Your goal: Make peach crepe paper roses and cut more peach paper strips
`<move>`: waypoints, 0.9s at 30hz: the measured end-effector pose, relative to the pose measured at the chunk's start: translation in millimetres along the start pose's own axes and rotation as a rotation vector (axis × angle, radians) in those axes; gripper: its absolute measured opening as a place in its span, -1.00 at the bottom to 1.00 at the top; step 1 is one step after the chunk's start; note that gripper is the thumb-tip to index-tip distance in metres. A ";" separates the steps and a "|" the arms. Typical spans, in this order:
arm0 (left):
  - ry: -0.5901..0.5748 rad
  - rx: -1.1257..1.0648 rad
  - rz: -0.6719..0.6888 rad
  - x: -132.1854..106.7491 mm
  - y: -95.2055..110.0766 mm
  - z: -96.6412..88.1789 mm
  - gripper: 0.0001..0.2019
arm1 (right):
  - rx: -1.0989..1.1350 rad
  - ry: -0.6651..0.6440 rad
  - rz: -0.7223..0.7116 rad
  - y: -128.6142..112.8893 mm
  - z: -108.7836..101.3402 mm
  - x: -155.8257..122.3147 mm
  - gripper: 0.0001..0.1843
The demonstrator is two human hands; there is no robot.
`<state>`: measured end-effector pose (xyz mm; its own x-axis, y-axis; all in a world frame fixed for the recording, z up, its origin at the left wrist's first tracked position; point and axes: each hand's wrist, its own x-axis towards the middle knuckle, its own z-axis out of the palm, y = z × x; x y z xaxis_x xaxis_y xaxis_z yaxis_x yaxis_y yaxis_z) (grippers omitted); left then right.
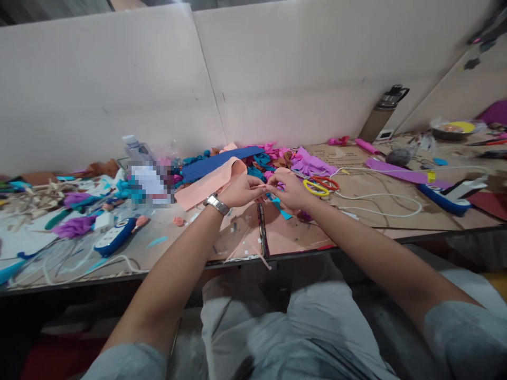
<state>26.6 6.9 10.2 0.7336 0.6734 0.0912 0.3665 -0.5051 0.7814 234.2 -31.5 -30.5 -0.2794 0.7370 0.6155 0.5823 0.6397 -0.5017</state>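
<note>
My left hand [240, 190], with a metal watch [216, 203] on its wrist, and my right hand [288, 189] meet above the workbench [356, 216]. Both are closed in a pinch on a small peach strip [262, 186] held between them. A longer peach fabric band [206, 186] lies just left of my left hand, next to a blue strip [222, 161]. Scissors with yellow and red handles [320, 185] lie right of my right hand. A teal scrap [279, 205] sits under my right hand.
Coloured fabric scraps [277, 158] are heaped behind my hands. Blue-and-white glue guns [115, 237] [446, 196] with white cords lie left and right. A metal bottle [382, 112] leans on the back panel. A bowl [451, 129] stands far right.
</note>
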 end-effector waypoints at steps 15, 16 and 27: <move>-0.010 -0.314 -0.142 2.0 -1.0 1.5 -0.55 | 0.134 0.046 0.041 -4.1 -0.9 -1.6 -0.83; -0.002 -0.301 -0.128 2.1 -1.5 1.6 -0.56 | 0.137 0.045 0.052 -3.8 -0.6 -1.7 -0.82; 0.084 -0.070 0.007 -1.3 7.6 -5.1 -0.47 | 0.220 0.087 0.145 -2.4 0.9 -3.3 -0.78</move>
<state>25.6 4.9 19.2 0.6840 0.7148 0.1459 0.3185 -0.4725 0.8218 233.1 -35.3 -31.9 -0.1328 0.8087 0.5731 0.4286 0.5682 -0.7024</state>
